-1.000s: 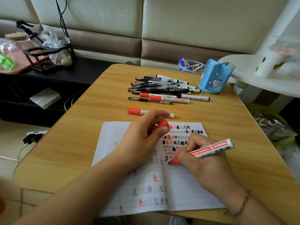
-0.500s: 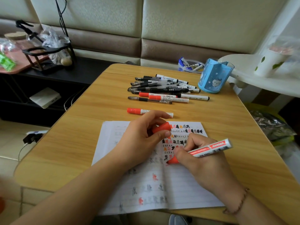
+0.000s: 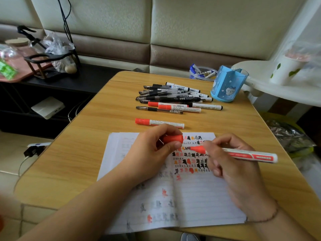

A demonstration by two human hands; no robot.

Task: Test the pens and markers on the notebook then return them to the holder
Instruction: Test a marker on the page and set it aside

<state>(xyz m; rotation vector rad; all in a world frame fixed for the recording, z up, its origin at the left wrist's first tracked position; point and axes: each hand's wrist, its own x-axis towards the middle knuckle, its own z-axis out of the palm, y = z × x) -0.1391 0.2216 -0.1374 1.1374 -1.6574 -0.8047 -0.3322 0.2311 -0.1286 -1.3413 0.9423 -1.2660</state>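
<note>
a padded wall backs a wooden table [image 3: 86, 153] bearing an open notebook [image 3: 199, 197], a pile of pens [image 3: 173, 98] and a blue holder [image 3: 227, 87]. above the page, the right hand [image 3: 232, 167] grips a red marker [image 3: 243, 154] lying crosswise, tip pointing left toward the red cap [image 3: 172, 139] pinched in the left hand [image 3: 152, 153].

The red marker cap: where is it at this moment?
In the head view, the red marker cap is pinched in the left hand above the notebook's top edge, just left of the uncapped red marker held by the right hand.
</note>
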